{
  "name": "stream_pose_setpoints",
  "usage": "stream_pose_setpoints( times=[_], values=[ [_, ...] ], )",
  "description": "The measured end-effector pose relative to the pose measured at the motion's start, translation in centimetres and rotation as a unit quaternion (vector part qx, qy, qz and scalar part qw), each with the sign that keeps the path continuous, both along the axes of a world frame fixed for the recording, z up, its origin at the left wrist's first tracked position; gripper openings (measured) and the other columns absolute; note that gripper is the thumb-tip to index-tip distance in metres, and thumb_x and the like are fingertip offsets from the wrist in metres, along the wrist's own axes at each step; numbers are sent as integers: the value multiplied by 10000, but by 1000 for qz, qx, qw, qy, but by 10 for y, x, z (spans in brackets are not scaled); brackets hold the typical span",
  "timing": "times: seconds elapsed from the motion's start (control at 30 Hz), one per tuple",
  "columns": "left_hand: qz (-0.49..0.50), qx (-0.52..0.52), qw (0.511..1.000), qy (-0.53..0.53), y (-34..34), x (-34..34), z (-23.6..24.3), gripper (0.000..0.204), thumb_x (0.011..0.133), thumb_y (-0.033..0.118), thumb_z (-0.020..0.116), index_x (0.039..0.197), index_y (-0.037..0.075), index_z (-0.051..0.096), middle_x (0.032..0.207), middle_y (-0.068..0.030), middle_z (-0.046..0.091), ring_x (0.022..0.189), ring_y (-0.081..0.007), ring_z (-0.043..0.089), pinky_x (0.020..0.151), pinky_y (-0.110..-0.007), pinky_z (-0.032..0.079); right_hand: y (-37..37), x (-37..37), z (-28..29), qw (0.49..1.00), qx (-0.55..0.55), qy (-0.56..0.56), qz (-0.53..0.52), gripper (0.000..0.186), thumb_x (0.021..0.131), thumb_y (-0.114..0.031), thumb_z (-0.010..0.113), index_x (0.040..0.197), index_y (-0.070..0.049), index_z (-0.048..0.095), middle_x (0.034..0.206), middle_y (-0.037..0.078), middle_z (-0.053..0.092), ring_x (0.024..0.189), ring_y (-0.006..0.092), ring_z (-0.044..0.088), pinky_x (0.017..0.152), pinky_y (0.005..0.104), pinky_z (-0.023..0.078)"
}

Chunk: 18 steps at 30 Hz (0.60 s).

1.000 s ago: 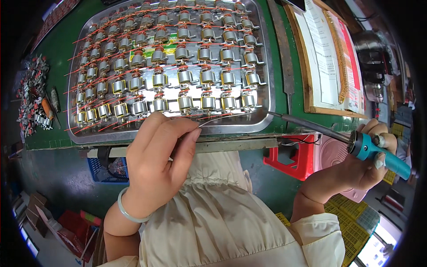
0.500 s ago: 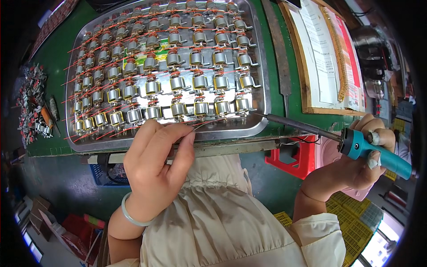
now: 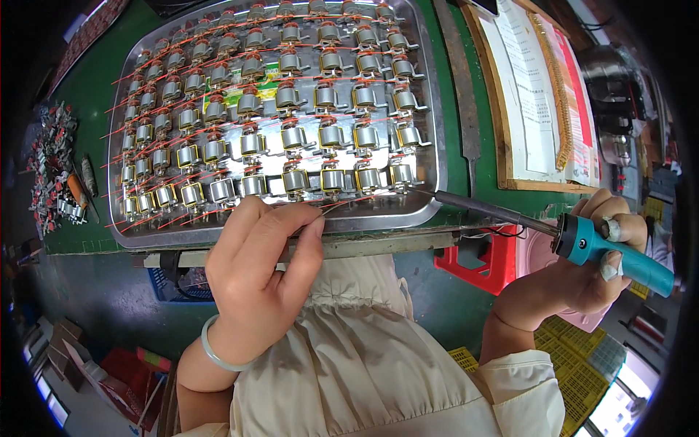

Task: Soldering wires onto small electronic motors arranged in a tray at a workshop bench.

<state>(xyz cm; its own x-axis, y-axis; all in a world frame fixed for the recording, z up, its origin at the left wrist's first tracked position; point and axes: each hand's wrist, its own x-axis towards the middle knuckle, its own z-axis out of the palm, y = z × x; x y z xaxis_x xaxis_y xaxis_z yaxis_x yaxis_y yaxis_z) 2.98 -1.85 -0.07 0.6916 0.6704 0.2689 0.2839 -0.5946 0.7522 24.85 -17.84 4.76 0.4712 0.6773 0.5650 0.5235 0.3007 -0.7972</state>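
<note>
My left hand (image 3: 262,269) is pinched at the front edge of a metal tray (image 3: 389,221), with a thin silvery wire (image 3: 333,207) between thumb and fingers. The wire points right, along the front row of small metal coil parts (image 3: 333,180). Rows of these silver cylinders in brackets fill the tray, strung with thin red-orange wires (image 3: 164,180). My right hand (image 3: 603,226) is wrapped around the teal handle of a soldering iron (image 3: 637,271). Its thin tip reaches left over the tray's right rim, close to the last front-row part; whether they touch I cannot tell.
On the green table (image 3: 80,240), a pile of loose parts (image 3: 51,171) lies left of the tray. A long flat metal bar (image 3: 460,87) and a wooden-framed board with papers (image 3: 528,95) lie to the right. A red stool (image 3: 484,262) stands below the table edge.
My left hand has shifted slightly right with the wire. The iron's tip has come a little further left, toward the last front-row part. Otherwise little differs.
</note>
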Motion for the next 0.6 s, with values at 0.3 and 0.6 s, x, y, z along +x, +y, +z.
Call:
stream_pose_setpoints(
  times=[0.3, 0.6],
  values=[
    [-6, 3, 1000, 8, 0, 2, 1, 119, 623, -12, 595, 734, 4, 558, 590, -63, 445, 464, -149, 427, 415, -241, 340, 0, 0, 0, 1000, -5, -7, 0, 232, 651, -205, 496, 777, -19, 440, 598, 59, 364, 535, 134, 306, 474, 250, 251],
    [-2, -9, 1000, -2, 0, 1, 1, 121, 622, -21, 594, 735, 1, 557, 589, -60, 449, 455, -138, 410, 411, -234, 333, -3, 2, 3, 1000, -14, -6, 7, 232, 658, -214, 497, 784, -25, 449, 601, 58, 368, 543, 134, 307, 489, 263, 252]
  ],
)
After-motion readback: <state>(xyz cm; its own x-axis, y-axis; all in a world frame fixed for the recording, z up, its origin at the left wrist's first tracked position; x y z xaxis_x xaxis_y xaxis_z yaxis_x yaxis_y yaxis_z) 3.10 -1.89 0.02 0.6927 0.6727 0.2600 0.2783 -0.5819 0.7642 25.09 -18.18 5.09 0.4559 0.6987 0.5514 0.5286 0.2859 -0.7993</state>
